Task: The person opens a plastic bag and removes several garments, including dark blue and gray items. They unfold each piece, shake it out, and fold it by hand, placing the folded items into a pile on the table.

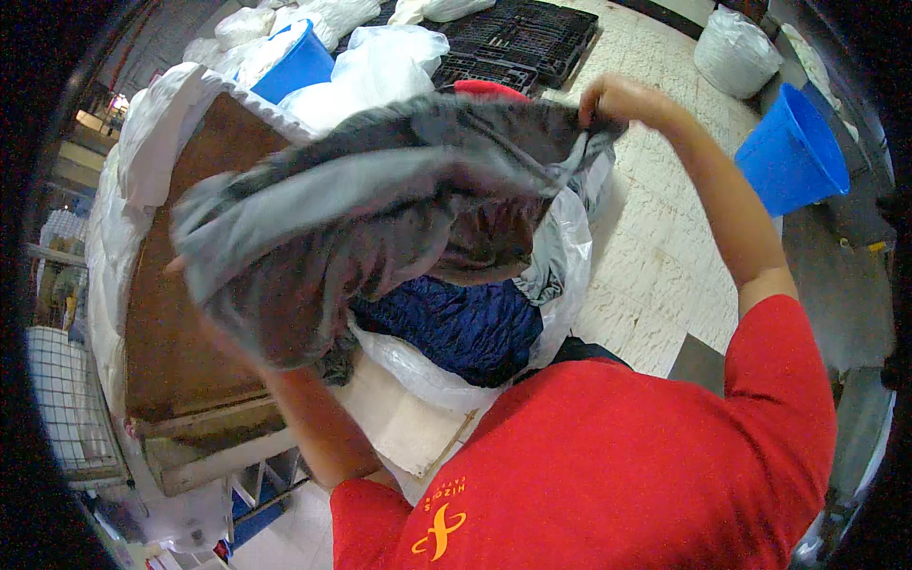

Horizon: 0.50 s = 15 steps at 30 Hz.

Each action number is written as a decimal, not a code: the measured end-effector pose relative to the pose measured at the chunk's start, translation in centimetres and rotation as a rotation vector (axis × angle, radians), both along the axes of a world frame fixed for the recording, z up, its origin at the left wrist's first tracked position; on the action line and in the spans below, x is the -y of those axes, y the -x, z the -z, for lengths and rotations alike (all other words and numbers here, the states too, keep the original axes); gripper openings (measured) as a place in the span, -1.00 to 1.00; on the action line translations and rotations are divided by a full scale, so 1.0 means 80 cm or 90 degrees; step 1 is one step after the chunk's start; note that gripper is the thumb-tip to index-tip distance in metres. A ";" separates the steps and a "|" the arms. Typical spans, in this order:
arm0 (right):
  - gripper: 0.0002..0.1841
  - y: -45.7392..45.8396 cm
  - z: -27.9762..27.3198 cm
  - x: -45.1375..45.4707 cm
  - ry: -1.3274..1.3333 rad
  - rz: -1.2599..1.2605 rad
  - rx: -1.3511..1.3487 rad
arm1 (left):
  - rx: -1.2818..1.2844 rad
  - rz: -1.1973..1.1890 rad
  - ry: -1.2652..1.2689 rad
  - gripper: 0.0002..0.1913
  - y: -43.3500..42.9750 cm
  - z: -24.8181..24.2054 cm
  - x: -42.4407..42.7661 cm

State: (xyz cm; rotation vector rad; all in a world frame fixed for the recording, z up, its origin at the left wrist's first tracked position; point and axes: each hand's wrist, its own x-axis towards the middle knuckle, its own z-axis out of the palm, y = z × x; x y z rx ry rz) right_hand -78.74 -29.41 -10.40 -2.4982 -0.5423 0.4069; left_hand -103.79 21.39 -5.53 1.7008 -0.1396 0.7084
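A grey and dark cloth [399, 178], blurred by motion, is spread in the air between my raised hands. My right hand [620, 101] pinches a bunched corner of it at the upper right. At the far left my left hand [174, 265] holds up the other end; the fabric covers nearly all of it, and only a fingertip shows. Below the cloth, a clear plastic bag [420, 381] stands open around a crumpled navy blue cloth [463, 328]. Lighter grey fabric [545, 263] lies at the bag's right side. Something red [491, 89] peeks out behind the raised cloth.
A brown-topped table [192, 335] with white cloth along its far side stands left. White bundles [385, 60] and a blue bin [296, 68] are beyond it. Black plastic pallets [527, 35] lie ahead. Another blue bin [791, 153] and a full white bag [737, 53] are at right.
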 end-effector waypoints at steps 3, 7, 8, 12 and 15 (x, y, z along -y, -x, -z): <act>-0.56 0.044 0.053 -0.033 0.116 -0.103 0.063 | -0.359 0.146 0.320 -0.61 -0.012 0.051 0.034; -0.30 0.067 0.066 -0.023 0.304 -0.065 -0.029 | -0.281 -0.008 -0.298 -0.56 -0.013 0.068 0.016; -0.32 0.071 0.067 -0.020 0.280 -0.049 -0.048 | -0.281 -0.061 -0.346 -0.51 -0.013 0.067 0.003; -0.43 0.092 0.078 -0.013 0.213 0.018 0.004 | -0.159 -0.361 -0.466 -0.45 -0.019 0.083 -0.056; -0.63 0.104 0.081 -0.007 0.301 -0.121 -0.054 | -0.111 -0.453 -0.360 -0.42 -0.018 0.098 -0.093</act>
